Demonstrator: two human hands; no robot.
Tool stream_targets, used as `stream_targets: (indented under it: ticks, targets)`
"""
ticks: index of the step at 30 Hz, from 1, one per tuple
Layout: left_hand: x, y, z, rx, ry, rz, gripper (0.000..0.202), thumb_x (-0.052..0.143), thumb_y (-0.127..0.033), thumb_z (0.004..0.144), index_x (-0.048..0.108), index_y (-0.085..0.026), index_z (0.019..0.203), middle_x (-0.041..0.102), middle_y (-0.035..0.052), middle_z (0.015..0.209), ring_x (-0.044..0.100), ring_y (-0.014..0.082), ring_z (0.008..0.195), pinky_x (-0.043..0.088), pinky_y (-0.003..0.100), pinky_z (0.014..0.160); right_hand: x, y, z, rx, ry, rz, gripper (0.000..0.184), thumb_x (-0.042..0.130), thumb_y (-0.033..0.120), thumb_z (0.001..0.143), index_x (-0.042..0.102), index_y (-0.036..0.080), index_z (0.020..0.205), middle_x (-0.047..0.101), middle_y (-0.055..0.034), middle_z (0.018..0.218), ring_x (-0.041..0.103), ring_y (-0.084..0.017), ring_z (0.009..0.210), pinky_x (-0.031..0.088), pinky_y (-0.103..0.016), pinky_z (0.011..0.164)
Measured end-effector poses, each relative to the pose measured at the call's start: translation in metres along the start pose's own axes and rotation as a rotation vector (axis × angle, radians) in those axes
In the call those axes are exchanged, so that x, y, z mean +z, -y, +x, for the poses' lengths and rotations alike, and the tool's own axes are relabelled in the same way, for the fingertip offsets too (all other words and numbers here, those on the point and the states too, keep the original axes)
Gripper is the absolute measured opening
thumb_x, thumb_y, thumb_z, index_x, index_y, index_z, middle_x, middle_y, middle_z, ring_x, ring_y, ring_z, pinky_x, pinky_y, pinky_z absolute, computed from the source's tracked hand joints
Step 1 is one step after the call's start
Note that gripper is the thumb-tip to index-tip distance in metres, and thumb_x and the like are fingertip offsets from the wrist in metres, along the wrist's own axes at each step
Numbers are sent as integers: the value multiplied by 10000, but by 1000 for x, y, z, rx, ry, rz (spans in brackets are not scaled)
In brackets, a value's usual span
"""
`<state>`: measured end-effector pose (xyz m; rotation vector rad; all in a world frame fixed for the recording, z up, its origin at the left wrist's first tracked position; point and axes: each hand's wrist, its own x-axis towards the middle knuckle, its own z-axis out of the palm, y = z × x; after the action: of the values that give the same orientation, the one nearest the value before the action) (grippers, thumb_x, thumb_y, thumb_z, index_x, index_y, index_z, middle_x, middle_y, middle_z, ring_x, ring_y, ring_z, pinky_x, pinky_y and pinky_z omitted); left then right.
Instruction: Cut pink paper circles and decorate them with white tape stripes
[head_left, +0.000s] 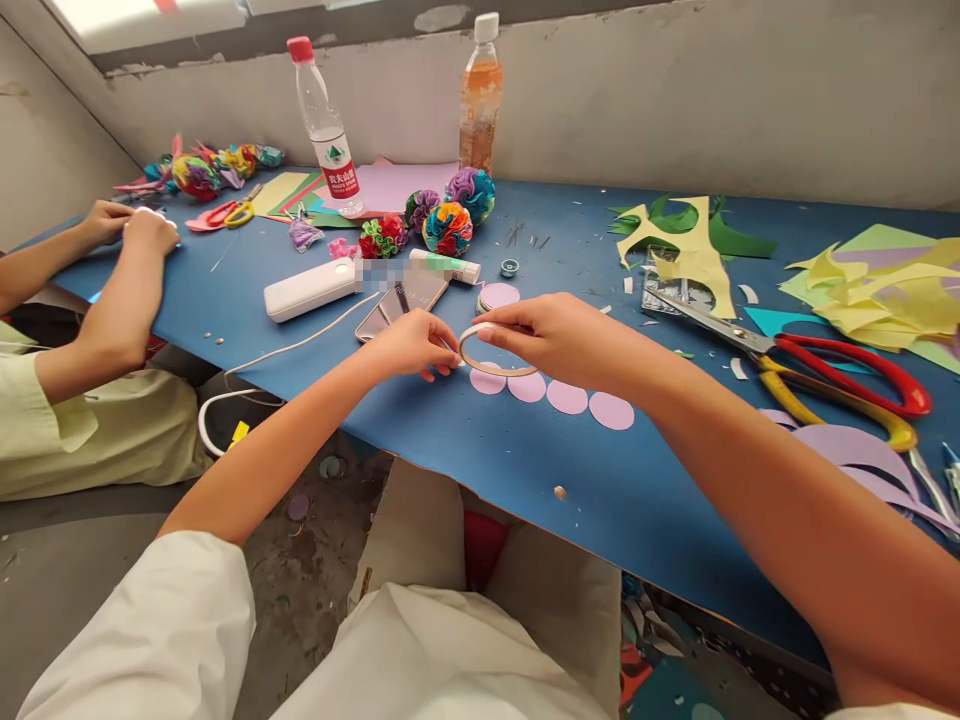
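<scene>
My right hand (551,338) grips a thin ring of tape (487,366) by its upper edge, holding it just above the blue table (420,440). My left hand (415,343) pinches at the ring's left side, fingers closed on it. A row of several lilac paper circles (568,397) lies on the table right under and beside the ring. A small stack of lilac circles (498,295) sits just behind my hands.
A phone (401,299), white power bank (309,289) with cable, glue stick (445,265) and paper flower balls (448,228) lie behind. Two bottles (326,125) stand at the wall. Red scissors (817,365), yellow scissors and paper scraps (885,285) are at right. Another person's hands (139,228) work at left.
</scene>
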<state>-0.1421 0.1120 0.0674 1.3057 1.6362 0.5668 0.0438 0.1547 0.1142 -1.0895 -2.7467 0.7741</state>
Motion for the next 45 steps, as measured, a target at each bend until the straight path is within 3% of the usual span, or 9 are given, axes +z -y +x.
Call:
stream_targets:
  ticks: [3,13,16,20,28,33,37,41,45]
  targets:
    - [3,-2,0,43,-11,107,65,626,-127,715,670,-137,763,699,32,755,657,125,679,496,183,507,5,7,4,-14,-5,-76,317,433,368,923,681,205,812,549,13,609,382,-107,538,279,-263,537]
    - [11,-10,-7,104,-131,369,70,635,-169,684,591,-157,631,612,-12,584,584,109,519,464,193,453,4,26,6,10,47,-268,370,383,314,933,731,231,1026,695,-55,887,533,-156,685,313,-281,574]
    - [15,-12,-8,81,-167,507,118,614,-170,690,547,-165,593,586,-13,545,575,122,496,464,224,495,4,30,6,21,72,-298,369,373,289,932,727,223,1008,689,-61,880,549,-162,715,310,-281,569]
    - [15,-16,-8,86,-182,620,113,626,-201,702,556,-173,617,573,3,549,631,182,607,474,263,588,2,38,6,46,112,-347,366,371,288,943,722,190,964,684,-81,892,553,-165,729,298,-276,557]
    - [13,-18,-3,94,-163,671,161,670,-254,696,560,-188,599,581,35,590,656,266,795,467,302,671,0,46,10,80,154,-431,337,400,270,955,725,182,955,687,-83,887,547,-170,702,291,-288,558]
    - [7,-17,3,46,-125,678,292,703,-301,691,486,-195,527,531,12,520,621,220,657,433,290,615,1,45,10,93,185,-453,333,401,283,955,717,179,972,687,-86,856,556,-173,682,302,-292,546]
    - [0,-4,7,22,-39,480,298,705,-322,694,491,-194,530,529,-10,503,552,154,516,413,264,522,1,42,10,76,192,-491,300,420,256,930,707,185,983,697,-86,881,577,-170,693,301,-283,525]
    - [-1,10,9,53,-26,296,309,730,-403,683,517,-195,602,563,-22,573,531,129,506,386,249,495,0,41,10,107,165,-489,334,455,258,895,696,277,1124,713,-52,1009,608,-179,765,298,-264,531]
    - [3,14,10,105,-102,403,328,691,-468,717,539,-194,618,594,-6,623,550,146,588,354,259,542,-2,40,10,112,185,-514,344,466,260,882,704,331,1119,714,-32,1024,617,-196,800,303,-273,542]
